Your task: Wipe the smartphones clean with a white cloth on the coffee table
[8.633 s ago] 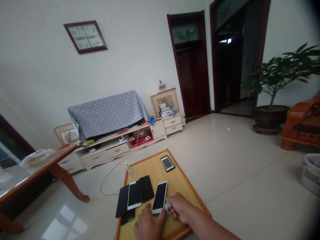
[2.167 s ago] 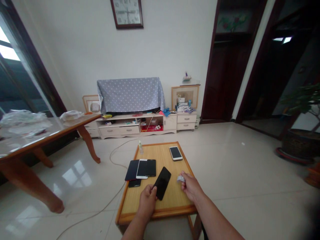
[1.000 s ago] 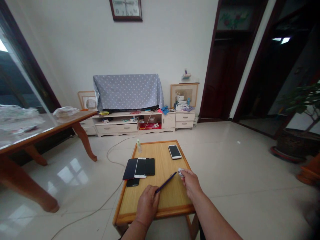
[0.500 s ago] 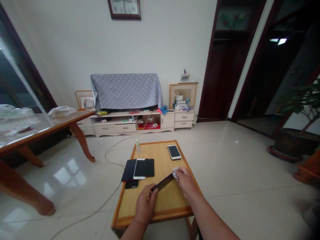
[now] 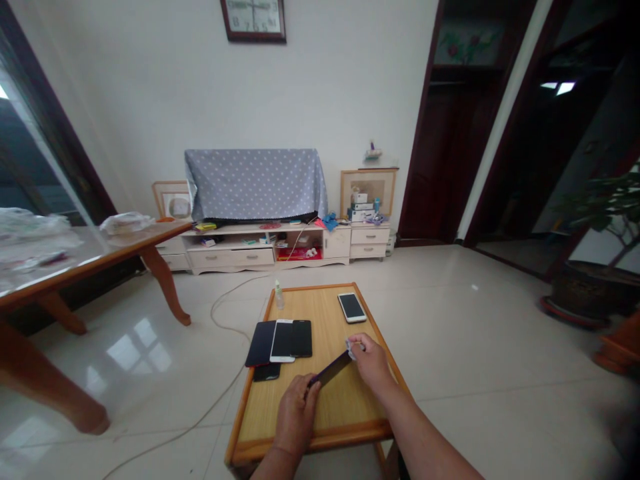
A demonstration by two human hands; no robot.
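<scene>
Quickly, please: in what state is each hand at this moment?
Left hand: closed, holding a black phone by its lower end.
Right hand: closed, pressing a white cloth on the phone's upper end.

My right hand [image 5: 371, 363] covers most of the white wipe [image 5: 349, 349]; small items [image 5: 299, 254] on the TV cabinet [image 5: 230, 259] cannot be identified.

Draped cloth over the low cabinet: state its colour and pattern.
The draped cloth is grey-blue with white polka dots, shown best in the head view.
</scene>
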